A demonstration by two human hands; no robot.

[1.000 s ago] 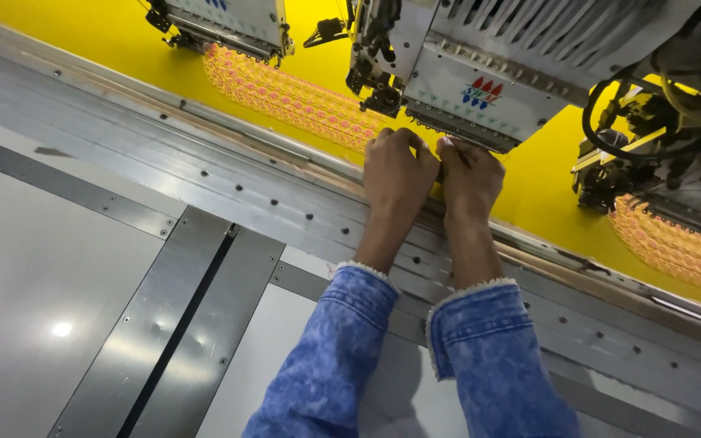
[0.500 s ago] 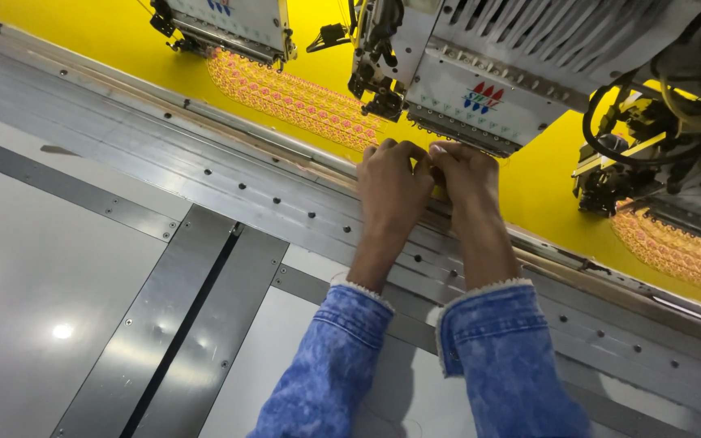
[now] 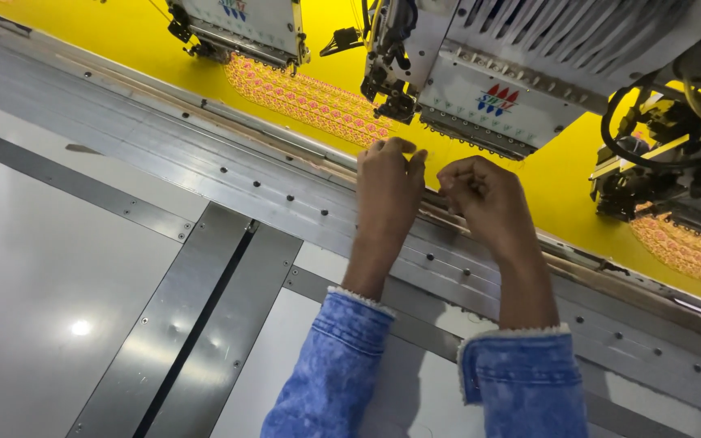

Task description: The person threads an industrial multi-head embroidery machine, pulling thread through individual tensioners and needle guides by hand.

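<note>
Both hands are pinched shut just under the embroidery head (image 3: 480,101): left hand (image 3: 389,182) and right hand (image 3: 484,199) apparently gripping fine thread, barely visible, above the yellow fabric (image 3: 557,174) at twelve o'clock. Keep the thread taut and knuckles below the needles.

The fabric (image 3: 545,174) under the machine heads is bright yellow. On it there is an embroidered band (image 3: 310,97) in orange and pink, with a small repeated pattern (a second band (image 3: 687,247) of the same colours shows at the right edge). The nearest machine head (image 3: 496,97) is white-grey, with a small mark in red and blue. The metal rail (image 3: 229,166) is silver-grey, and the table (image 3: 34,268) is pale grey with darker grey strips. Both sleeves (image 3: 521,381) are blue denim, washed and uneven in tone, with whitish cuffs.
</note>
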